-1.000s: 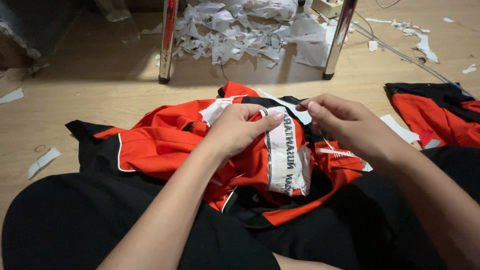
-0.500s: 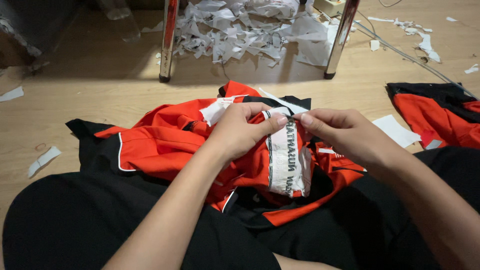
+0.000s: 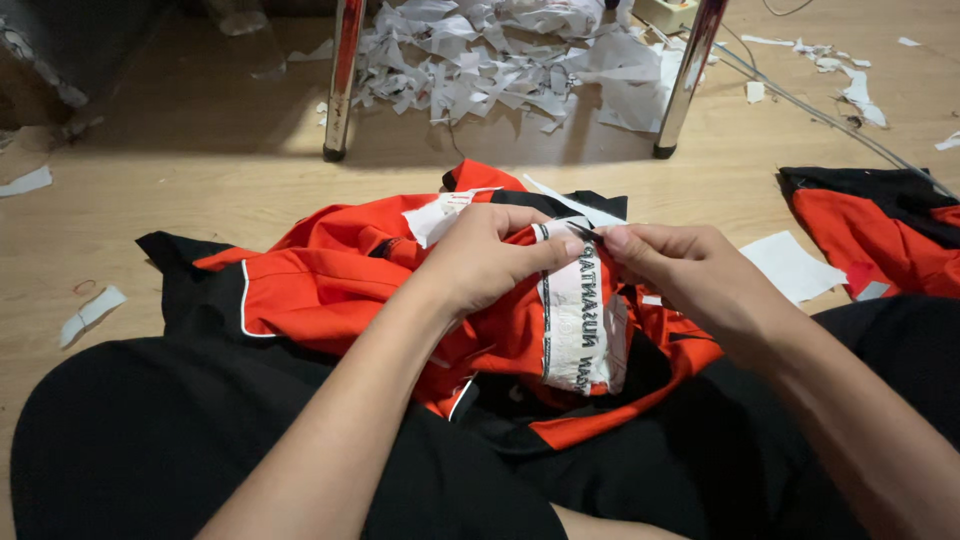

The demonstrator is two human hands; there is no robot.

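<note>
A crumpled red and black garment (image 3: 330, 280) lies on my lap and the wooden floor. A white lettered strip (image 3: 578, 320) runs down its front. My left hand (image 3: 490, 255) presses on the fabric and pinches the strip's top edge. Facing it, my right hand (image 3: 690, 275) pinches the same top edge between thumb and forefinger, the fingertips of both hands almost touching. A small white paper piece (image 3: 435, 215) sits on the garment just beyond my left hand.
Two chrome legs (image 3: 340, 90) (image 3: 685, 85) stand on the floor ahead, with a heap of torn white paper scraps (image 3: 500, 60) between them. Another red and black garment (image 3: 880, 235) lies at right, a white paper sheet (image 3: 795, 265) beside it. My black-clad legs (image 3: 130, 440) fill the foreground.
My right hand has moved left along the strip's top until its fingertips meet those of my left hand. The left hand stays on the fabric.
</note>
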